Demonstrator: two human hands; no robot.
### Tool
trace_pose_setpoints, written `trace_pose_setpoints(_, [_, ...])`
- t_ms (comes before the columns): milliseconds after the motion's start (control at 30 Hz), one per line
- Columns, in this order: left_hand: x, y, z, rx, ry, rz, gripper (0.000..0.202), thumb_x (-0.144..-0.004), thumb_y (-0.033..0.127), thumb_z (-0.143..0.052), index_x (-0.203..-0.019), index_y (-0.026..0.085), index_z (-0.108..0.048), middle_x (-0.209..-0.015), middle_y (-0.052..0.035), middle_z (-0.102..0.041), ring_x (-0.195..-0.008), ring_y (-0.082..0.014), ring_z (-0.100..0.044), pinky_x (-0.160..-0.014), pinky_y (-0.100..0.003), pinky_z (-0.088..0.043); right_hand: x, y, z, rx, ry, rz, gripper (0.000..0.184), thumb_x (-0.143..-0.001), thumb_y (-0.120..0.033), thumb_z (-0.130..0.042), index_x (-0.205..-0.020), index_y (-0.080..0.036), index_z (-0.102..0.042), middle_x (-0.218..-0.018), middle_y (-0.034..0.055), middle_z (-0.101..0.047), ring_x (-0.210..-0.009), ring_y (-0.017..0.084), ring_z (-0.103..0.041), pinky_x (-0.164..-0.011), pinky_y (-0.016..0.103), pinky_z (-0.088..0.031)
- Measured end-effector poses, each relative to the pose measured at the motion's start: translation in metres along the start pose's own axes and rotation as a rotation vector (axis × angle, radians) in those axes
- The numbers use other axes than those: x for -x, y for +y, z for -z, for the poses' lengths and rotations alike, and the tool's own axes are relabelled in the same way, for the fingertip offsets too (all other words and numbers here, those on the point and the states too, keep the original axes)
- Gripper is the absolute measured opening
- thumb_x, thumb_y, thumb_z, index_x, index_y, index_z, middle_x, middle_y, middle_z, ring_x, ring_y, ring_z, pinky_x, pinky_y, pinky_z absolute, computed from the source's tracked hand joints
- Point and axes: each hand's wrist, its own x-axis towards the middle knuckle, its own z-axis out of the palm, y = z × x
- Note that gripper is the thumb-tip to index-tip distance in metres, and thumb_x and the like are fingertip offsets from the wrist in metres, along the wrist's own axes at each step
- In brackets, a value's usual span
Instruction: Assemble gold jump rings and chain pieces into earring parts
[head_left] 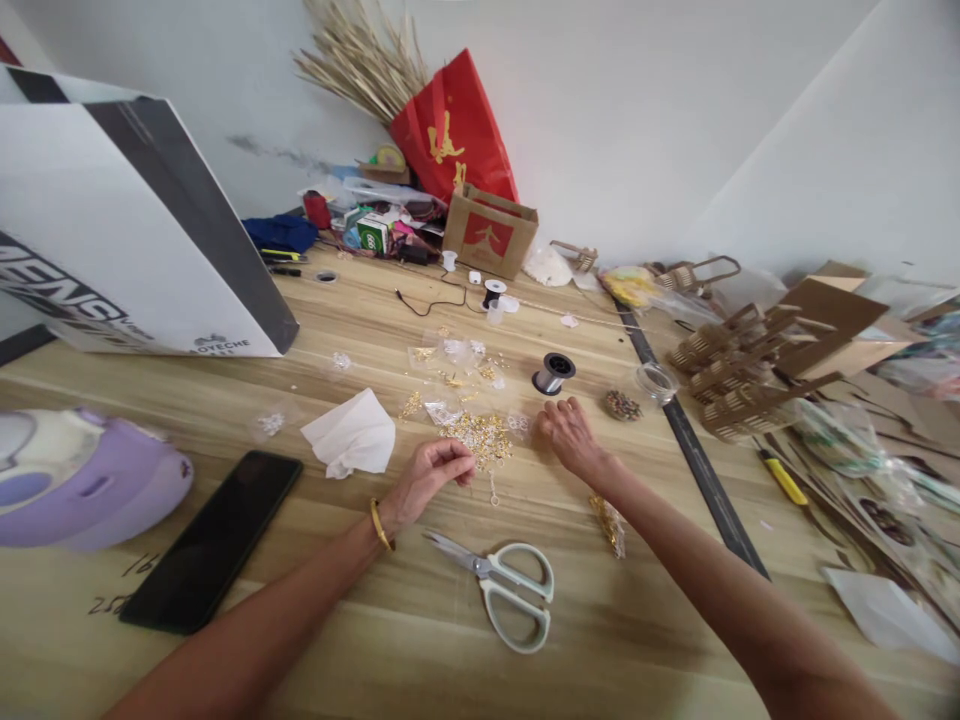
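Observation:
My left hand (431,472), with a gold bangle on its wrist, rests on the wooden table with its fingers curled in a pinch at the edge of a heap of small gold beads (484,436). What it pinches is too small to name. My right hand (568,432) lies just right of the heap, fingers bent and pressed together at the tips, near a spool of thread (553,373). White-handled scissors (506,585) lie closed below both hands. A small packet of gold pieces (609,523) sits beside my right forearm.
A crumpled white tissue (352,433), a black phone (214,540) and a purple device (82,478) lie to the left. A large white bag (120,230) stands at the back left, a red bag (454,130) and clutter behind. Cardboard pieces (757,370) and a yellow cutter (784,480) crowd the right.

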Motion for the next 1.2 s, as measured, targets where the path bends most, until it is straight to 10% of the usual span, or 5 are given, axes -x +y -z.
trace_pose_setpoints(367, [-0.001,-0.001,0.0,0.015,0.015,0.012,0.019,-0.075,0.029,-0.067,-0.071,0.011,-0.062,-0.063,-0.0008,-0.061,-0.06,-0.0107,-0.054,-0.061,-0.024,-0.044,0.007,0.002,0.015,-0.078,0.072,-0.003,0.021,-0.084,-0.006,-0.043,-0.08,-0.015,-0.061,-0.081,0.0116,-0.06,-0.078,0.025,-0.052,-0.078,0.04,-0.036])
trace_pose_setpoints(667, [-0.001,-0.004,0.001,-0.02,0.013,0.022,0.018,-0.077,0.029,-0.066,-0.075,0.011,-0.064,-0.07,-0.0028,-0.065,-0.062,-0.0108,-0.056,-0.062,-0.023,-0.046,0.021,-0.044,0.057,-1.028,0.434,0.008,0.013,-0.091,-0.021,-0.047,-0.085,-0.019,-0.059,-0.084,0.0049,-0.061,-0.078,0.017,-0.058,-0.072,0.028,-0.045])
trace_pose_setpoints(1200, [-0.003,-0.006,-0.007,-0.038,0.183,0.052,0.018,-0.07,0.028,-0.069,-0.076,0.014,-0.059,-0.061,-0.0003,-0.065,-0.058,-0.0119,-0.059,-0.058,-0.023,-0.046,0.014,-0.103,0.03,-1.588,0.482,-0.125,0.015,-0.089,-0.029,-0.054,-0.081,-0.019,-0.062,-0.075,0.0022,-0.062,-0.073,0.016,-0.056,-0.069,0.028,-0.045])
